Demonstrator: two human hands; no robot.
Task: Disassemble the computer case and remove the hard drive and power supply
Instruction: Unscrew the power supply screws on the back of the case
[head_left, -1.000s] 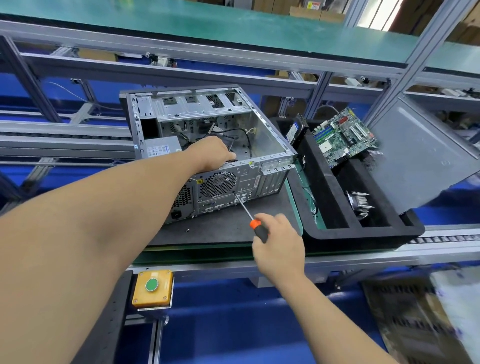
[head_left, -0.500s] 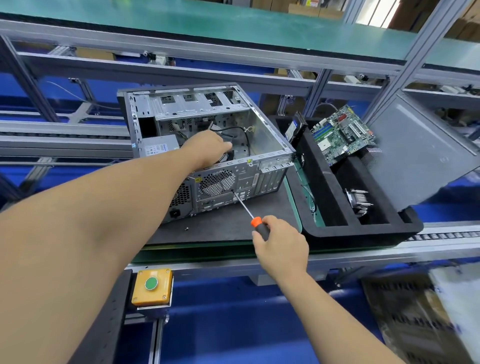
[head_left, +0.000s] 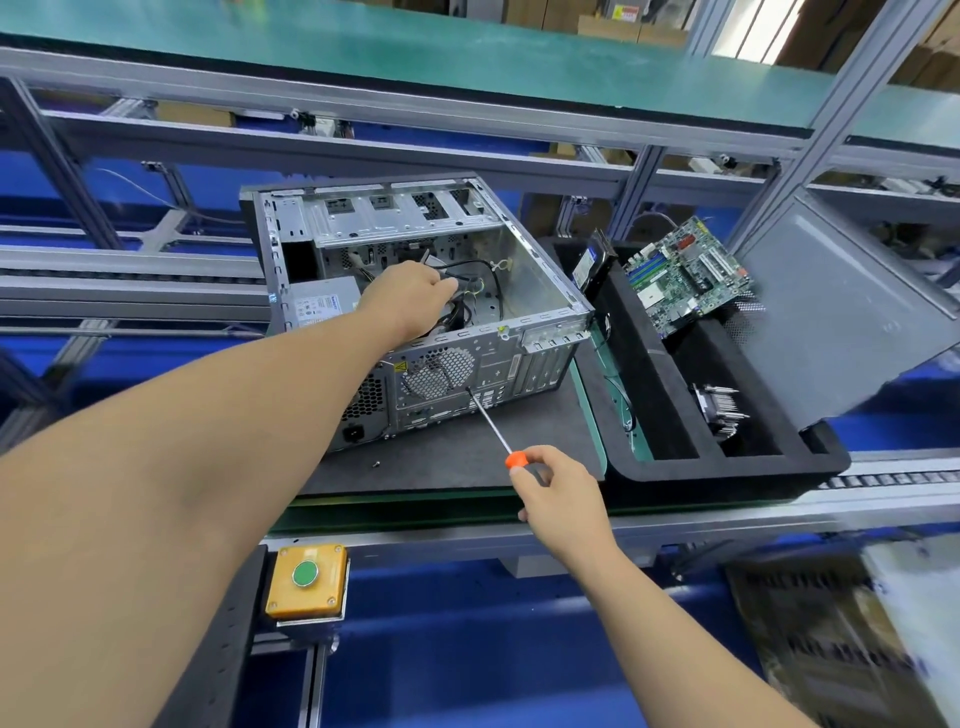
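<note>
Nearest, at about seven o'clock, a yellow button box (head_left: 306, 581) with a green push button sits on the front rail of the desk (head_left: 675, 522). Just beyond it, the right hand (head_left: 561, 496) is curled around the orange handle of a screwdriver (head_left: 493, 426), pinching the handle end between thumb and fingers; the thin shaft runs up toward eleven o'clock and its tip meets the back panel of the computer case (head_left: 519, 364), just beside the round fan grille. A small loose screw (head_left: 376, 464) lies on the dark grey mat (head_left: 457, 462) near the case's lower left corner. The case lies on its side on this mat in the middle of the scene, its open side facing up. The left hand (head_left: 410, 301) reaches over the case's near edge and into it, fingers bent down among black cables (head_left: 483, 280); whether it grips them cannot be told. The power supply (head_left: 319, 306) is inside the case at nine o'clock from that hand. At three o'clock a black foam tray (head_left: 727, 475) holds a metal heat sink (head_left: 719, 410), a green circuit board (head_left: 685, 275) and, upright at its far left corner, a hard drive (head_left: 589, 267). A grey side panel (head_left: 841, 306) leans over the tray's right end.
</note>
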